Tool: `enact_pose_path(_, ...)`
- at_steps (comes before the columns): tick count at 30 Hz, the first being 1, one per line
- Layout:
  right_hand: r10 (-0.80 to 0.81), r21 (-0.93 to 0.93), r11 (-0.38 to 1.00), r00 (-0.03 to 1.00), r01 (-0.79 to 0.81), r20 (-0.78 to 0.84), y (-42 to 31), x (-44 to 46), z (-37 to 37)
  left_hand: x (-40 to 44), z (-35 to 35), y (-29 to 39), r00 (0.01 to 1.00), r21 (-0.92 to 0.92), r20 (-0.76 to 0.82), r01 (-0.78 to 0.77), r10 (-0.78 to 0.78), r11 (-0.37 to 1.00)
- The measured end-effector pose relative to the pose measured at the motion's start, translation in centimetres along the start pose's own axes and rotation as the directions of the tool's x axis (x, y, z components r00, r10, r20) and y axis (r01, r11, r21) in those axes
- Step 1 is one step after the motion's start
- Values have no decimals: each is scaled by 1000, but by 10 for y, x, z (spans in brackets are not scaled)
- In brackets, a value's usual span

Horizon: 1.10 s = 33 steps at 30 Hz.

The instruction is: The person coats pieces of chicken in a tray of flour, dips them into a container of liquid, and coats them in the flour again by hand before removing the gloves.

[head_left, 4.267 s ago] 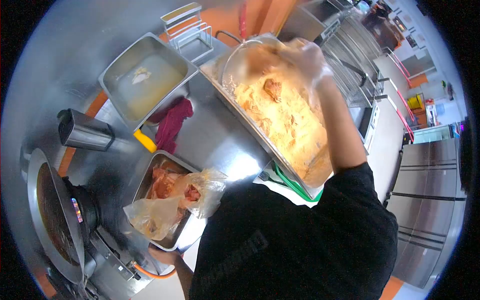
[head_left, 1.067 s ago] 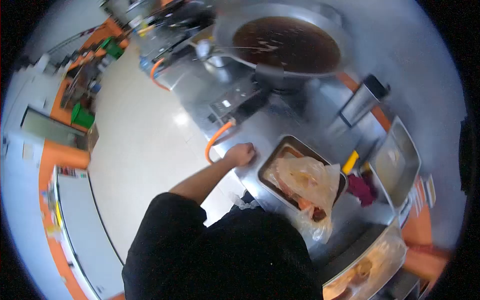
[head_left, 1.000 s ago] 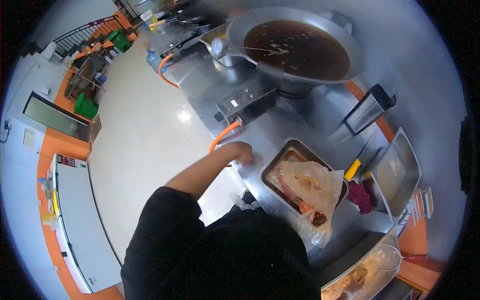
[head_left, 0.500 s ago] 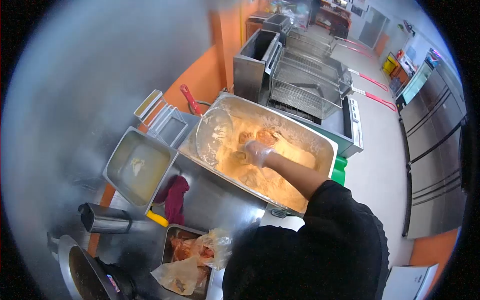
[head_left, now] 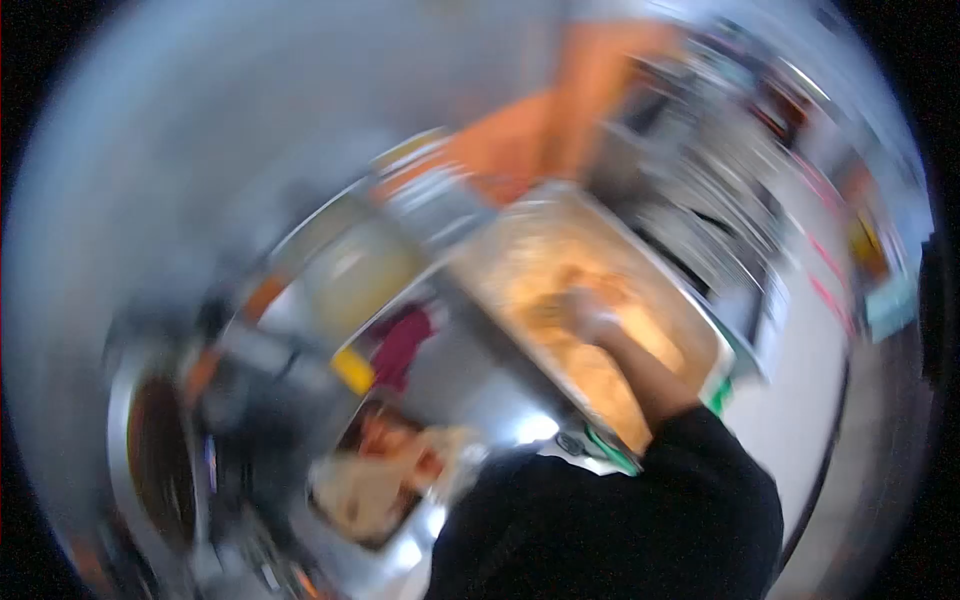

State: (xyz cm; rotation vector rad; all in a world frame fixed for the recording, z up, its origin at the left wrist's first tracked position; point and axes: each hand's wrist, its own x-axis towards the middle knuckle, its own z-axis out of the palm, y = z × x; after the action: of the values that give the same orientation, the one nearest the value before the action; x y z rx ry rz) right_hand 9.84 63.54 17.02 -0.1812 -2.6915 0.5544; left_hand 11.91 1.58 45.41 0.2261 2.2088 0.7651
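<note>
The current view is heavily smeared. My right hand (head_left: 592,315), in a clear plastic glove, is down in the orange-yellow flour (head_left: 605,390) inside a large metal tub (head_left: 703,335). Coated pieces that look like chicken (head_left: 615,287) lie close by its fingers. Whether the fingers grip a piece cannot be made out through the blur. A black sleeve covers the upper part of that arm. Nearer my body, raw meat (head_left: 385,435) sits in a metal tray, partly covered by a plastic bag (head_left: 365,490). My left hand is out of sight.
Left of the tub stand a pan of pale liquid (head_left: 365,275), a dark red cloth (head_left: 402,345) and a yellow handle (head_left: 353,371). A wide round pan (head_left: 160,455) is at far left. Wire fryer baskets (head_left: 720,200) line the counter beyond the tub.
My head has turned, so the scene is shifted and blurred; the tub appears farther right. My right hand stays in the flour beside the pieces.
</note>
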Motion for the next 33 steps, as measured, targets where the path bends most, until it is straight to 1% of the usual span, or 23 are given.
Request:
enact_pose_path(2,35,140,988,984,-60,174,-49,34,5,13,15,14,998,-8,56,-34,34,999)
enact_pose_path(3,11,187,981,977,-53,214,-71,44,12,21,25,16,994,-10,55,-95,96,995)
enact_pose_path(5,-76,260,966,961,4,266,-106,70,56,31,40,19,974,-3,-21,-227,226,974)
enact_pose_path(6,-144,277,959,945,61,292,-125,82,83,38,42,21,952,14,-58,-301,301,954)
enact_pose_path(8,-219,265,956,912,128,348,-153,88,110,54,41,32,904,45,-110,-410,413,911)
enact_pose_path(9,-244,258,954,897,154,368,-161,87,116,59,42,38,888,60,-118,-440,444,896)
enact_pose_path(12,-262,246,954,877,172,402,-168,84,121,63,44,54,850,74,-94,-514,519,855)
enact_pose_path(13,-267,250,952,872,174,410,-170,84,121,61,44,58,817,91,-108,-559,566,824)
enact_pose_path(14,-272,252,951,869,178,414,-173,84,123,61,49,64,787,152,-104,-591,608,792)
enact_pose_path(15,-269,251,952,866,174,422,-174,82,124,64,52,69,758,240,-83,-615,647,751)
enact_pose_path(16,-275,261,949,862,174,426,-177,82,126,65,55,72,729,314,-95,-624,678,715)
enact_pose_path(17,-283,268,947,857,178,430,-179,81,128,66,56,74,700,363,-95,-638,707,680)
enact_pose_path(21,-310,291,937,840,192,445,-188,75,135,71,51,80,636,428,-82,-673,768,603)
enact_pose_path(25,-324,310,931,823,192,466,-200,69,147,73,31,82,601,458,-106,-677,792,575)
enact_pose_path(27,-332,332,925,817,185,472,-206,68,155,70,22,77,588,472,-166,-657,792,587)
enact_pose_path(29,-349,350,918,804,188,482,-217,62,167,56,19,65,567,469,-291,-617,770,632)
enact_pose_path(30,-359,355,914,802,197,477,-220,53,174,42,31,46,541,472,-362,-596,759,649)
enact_pose_path(32,-354,344,917,811,203,466,-227,48,172,21,36,30,474,404,-559,-561,681,722)
enact_pose_path(33,-362,339,916,807,215,466,-229,51,174,17,37,14,430,317,-691,-542,581,778)
